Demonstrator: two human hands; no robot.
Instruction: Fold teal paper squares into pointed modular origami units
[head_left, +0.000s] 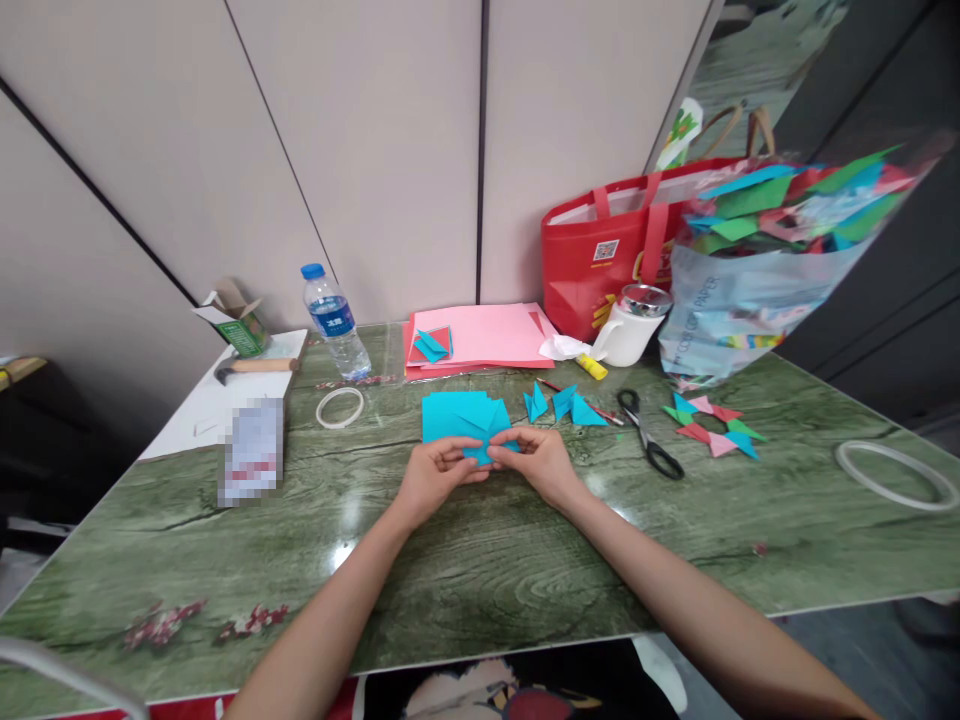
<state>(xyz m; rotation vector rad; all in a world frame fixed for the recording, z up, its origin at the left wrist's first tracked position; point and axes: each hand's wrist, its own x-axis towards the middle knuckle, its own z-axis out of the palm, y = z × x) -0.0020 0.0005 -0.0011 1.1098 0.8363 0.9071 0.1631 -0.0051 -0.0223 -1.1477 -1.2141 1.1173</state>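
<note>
Between my two hands is a partly folded piece of blue paper (481, 455), pinched at its left and right sides. My left hand (444, 470) has thumb and fingers closed on its left part. On the right part, my right hand (532, 460) grips with thumb and forefinger. Just behind lie blue paper sheets (442, 412), partly covered by the folded piece. To the right of them are several small folded blue paper pieces (566, 403). Black-handled scissors (645, 435) lie farther right, beside a ring of multicoloured folded pieces (709, 433).
Pink paper sheets (487, 335) lie at the back. A water bottle (337, 325), tape roll (340, 408), hammer (259, 367) and small box (238, 325) are on the left. At the right stand a white mug (630, 330), red bag (577, 255) and plastic bag of folded paper (742, 290).
</note>
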